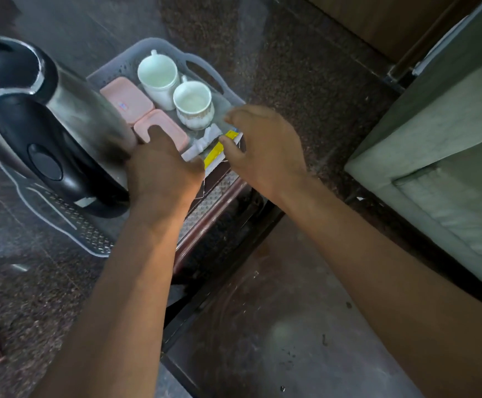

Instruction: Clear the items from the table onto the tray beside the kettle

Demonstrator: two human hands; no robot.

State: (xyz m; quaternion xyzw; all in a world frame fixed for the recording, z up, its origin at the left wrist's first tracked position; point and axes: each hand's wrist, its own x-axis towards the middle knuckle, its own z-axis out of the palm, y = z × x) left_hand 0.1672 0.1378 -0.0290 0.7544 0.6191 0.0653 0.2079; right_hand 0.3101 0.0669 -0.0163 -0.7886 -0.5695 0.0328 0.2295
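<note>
One tray [136, 57] here, pale grey with perforated walls, sitting just beside the one steel-and-black kettle [47, 124], which stands on its own perforated mat [70, 222]. Inside the tray, count them: two white cups and two pink lidded boxes. The taller cup [157, 77] is at the tray's far end, the shorter, ribbed cup [193, 106] just nearer than it, the two almost touching. The first pink box [126, 100] lies on the tray's kettle side, the second pink box [162, 129] right beside it toward the near end. At the near end lie sachets: one white sachet [205, 140] and one yellow sachet [219, 149], though blur makes a firm count hard.

Left hand [162, 170] is over the tray's near corner, knuckles up, a fingertip on the second pink box; whether it holds anything, I cannot tell. Right hand [265, 150] hovers over the tray's near edge, fingers loosely bent, its thumb at the yellow sachet; a real grip cannot be confirmed.
</note>
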